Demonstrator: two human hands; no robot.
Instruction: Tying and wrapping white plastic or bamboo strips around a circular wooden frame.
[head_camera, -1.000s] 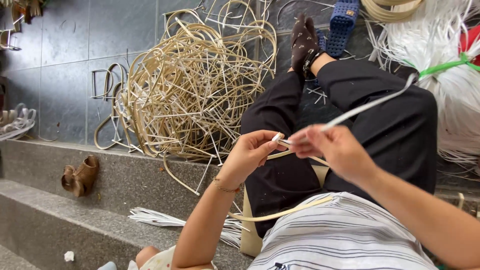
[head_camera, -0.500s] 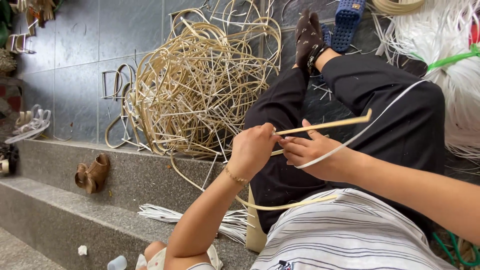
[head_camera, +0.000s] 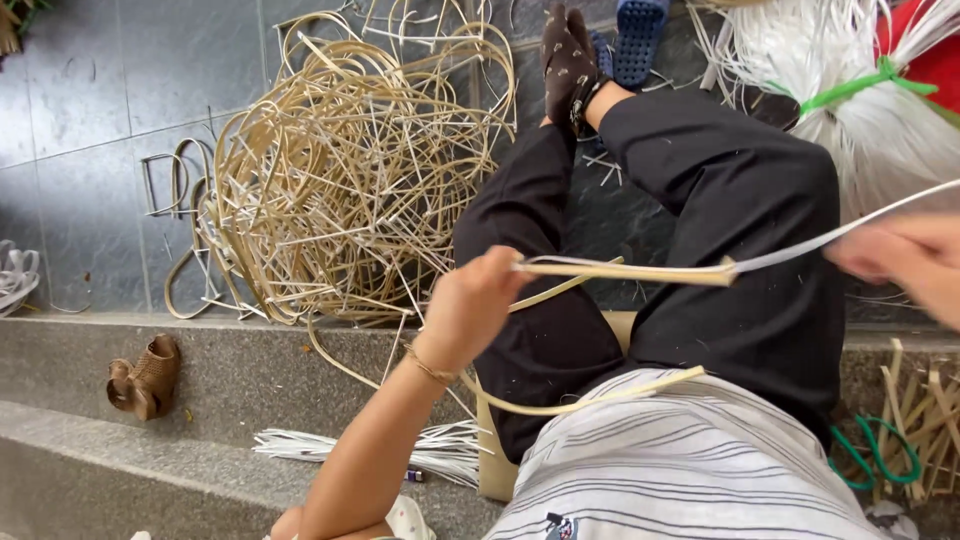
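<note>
Cane strip (head_camera: 625, 270) between hands, above grey stone steps (head_camera: 200, 370).

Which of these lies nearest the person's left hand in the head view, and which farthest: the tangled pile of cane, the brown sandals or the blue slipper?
From the left hand:
1. Tangled pile of cane, on the floor just up-left.
2. Blue slipper, at the top, beyond the foot.
3. Brown sandals, far left on the step.

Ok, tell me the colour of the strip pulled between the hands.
The strip is white, running off a tan cane; head view.
</note>
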